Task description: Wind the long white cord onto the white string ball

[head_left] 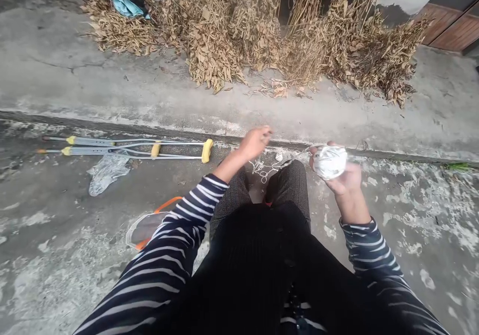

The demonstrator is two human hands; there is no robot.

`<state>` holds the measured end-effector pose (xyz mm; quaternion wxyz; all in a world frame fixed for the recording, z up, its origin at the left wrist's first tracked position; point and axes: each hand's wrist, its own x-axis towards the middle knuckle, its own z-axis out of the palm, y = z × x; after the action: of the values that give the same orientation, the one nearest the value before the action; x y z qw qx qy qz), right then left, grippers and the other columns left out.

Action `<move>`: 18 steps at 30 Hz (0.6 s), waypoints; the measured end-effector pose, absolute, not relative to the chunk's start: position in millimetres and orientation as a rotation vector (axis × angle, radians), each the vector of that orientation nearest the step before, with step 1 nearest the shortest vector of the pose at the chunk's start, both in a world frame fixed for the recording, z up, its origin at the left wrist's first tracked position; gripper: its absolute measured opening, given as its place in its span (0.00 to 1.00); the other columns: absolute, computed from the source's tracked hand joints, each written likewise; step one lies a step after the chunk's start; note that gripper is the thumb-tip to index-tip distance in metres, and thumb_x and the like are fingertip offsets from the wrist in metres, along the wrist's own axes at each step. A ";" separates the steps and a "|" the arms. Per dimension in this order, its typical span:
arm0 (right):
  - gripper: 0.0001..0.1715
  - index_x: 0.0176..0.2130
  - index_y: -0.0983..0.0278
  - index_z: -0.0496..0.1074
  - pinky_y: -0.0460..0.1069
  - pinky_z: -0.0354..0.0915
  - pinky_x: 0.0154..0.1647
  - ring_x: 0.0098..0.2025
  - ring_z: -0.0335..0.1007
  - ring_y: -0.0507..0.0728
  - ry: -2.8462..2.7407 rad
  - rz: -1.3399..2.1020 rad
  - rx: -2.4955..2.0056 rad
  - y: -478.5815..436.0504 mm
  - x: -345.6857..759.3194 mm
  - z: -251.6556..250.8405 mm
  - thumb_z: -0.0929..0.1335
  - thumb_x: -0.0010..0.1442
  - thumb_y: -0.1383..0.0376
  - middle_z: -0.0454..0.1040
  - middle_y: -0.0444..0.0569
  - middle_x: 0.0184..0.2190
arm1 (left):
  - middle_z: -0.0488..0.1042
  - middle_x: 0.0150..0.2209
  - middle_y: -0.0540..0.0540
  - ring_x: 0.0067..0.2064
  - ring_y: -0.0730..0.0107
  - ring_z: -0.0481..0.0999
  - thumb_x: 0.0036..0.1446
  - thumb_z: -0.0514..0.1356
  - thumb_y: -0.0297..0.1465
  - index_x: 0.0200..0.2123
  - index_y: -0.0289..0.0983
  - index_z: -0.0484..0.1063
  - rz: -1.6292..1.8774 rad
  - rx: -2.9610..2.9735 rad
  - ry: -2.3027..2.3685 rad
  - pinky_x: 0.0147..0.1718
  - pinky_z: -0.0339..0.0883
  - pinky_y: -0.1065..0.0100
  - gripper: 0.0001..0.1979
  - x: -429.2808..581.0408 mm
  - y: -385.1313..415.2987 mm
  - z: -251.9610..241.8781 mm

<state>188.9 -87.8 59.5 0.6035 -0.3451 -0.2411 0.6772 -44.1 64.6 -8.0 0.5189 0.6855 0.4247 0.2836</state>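
Note:
In my right hand sits a ball of white string, with the fingers wrapped around its far side and the palm beneath. A strand runs left from the ball over my knee toward loose, tangled string between my legs. My left hand is raised above the left knee, its fingers curled together and slightly blurred. Whether a strand is between those fingers cannot be made out. A small white lump lies near the loose string.
Crutches with yellow pads lie at left, beside a crumpled clear plastic bag. A grey bag with orange trim is near my left arm. A low concrete step crosses ahead, with dried plant bundles on it.

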 end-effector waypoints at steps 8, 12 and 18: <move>0.32 0.47 0.59 0.73 0.49 0.74 0.27 0.33 0.76 0.56 -0.643 1.610 -1.007 -78.7 199.4 36.6 0.71 0.39 0.71 0.79 0.48 0.41 | 0.82 0.41 0.41 0.41 0.69 0.81 0.57 0.67 0.26 0.47 0.32 0.79 0.721 1.301 0.573 0.39 0.74 0.70 0.13 9.7 -7.8 6.6; 0.31 0.45 0.59 0.73 0.53 0.77 0.32 0.38 0.78 0.60 -0.611 1.611 -0.987 -84.9 200.6 46.2 0.73 0.37 0.69 0.79 0.50 0.41 | 0.78 0.28 0.47 0.29 0.77 0.75 0.63 0.63 0.30 0.36 0.32 0.79 0.636 1.423 0.651 0.32 0.69 0.72 0.06 -5.8 4.4 12.7; 0.30 0.43 0.59 0.73 0.51 0.75 0.31 0.44 0.78 0.62 -0.573 1.576 -0.899 -87.1 197.3 50.3 0.74 0.36 0.69 0.79 0.52 0.41 | 0.80 0.30 0.44 0.28 0.77 0.76 0.64 0.63 0.33 0.31 0.32 0.78 0.454 1.463 0.623 0.31 0.70 0.72 0.11 -45.4 31.0 28.5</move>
<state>197.3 -87.1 50.3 0.5805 -0.3848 -0.2453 0.6743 -45.4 31.0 28.5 0.6772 0.6509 0.2773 0.2021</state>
